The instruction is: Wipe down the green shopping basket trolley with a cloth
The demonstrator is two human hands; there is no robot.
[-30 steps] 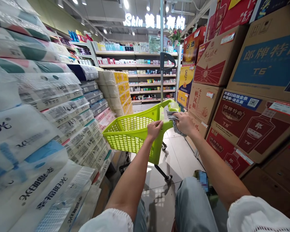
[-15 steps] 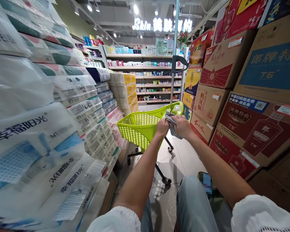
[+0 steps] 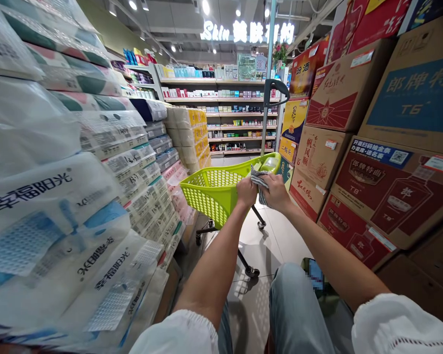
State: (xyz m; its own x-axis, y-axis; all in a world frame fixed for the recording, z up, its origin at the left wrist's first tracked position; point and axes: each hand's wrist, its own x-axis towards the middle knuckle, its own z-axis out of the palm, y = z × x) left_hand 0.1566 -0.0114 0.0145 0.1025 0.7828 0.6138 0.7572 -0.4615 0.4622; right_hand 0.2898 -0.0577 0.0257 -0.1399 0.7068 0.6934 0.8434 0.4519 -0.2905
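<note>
Bare right hand point(image 3: 276, 192): grasping a crumpled grey-and-white striped cloth point(image 3: 259, 181), at the person's twelve o'clock.
Bare left hand point(image 3: 246, 191): clenching; around what, I cannot tell.
Lime-green perforated plastic cart point(image 3: 221, 199): standing at eleven o'clock.

Both bare forearms point(image 3: 213, 255) reach forward and converge, the left hand point(image 3: 246, 191) curled into a fist just beside the right hand point(image 3: 275, 191). The latter appears curled too, though partly hidden.
</note>
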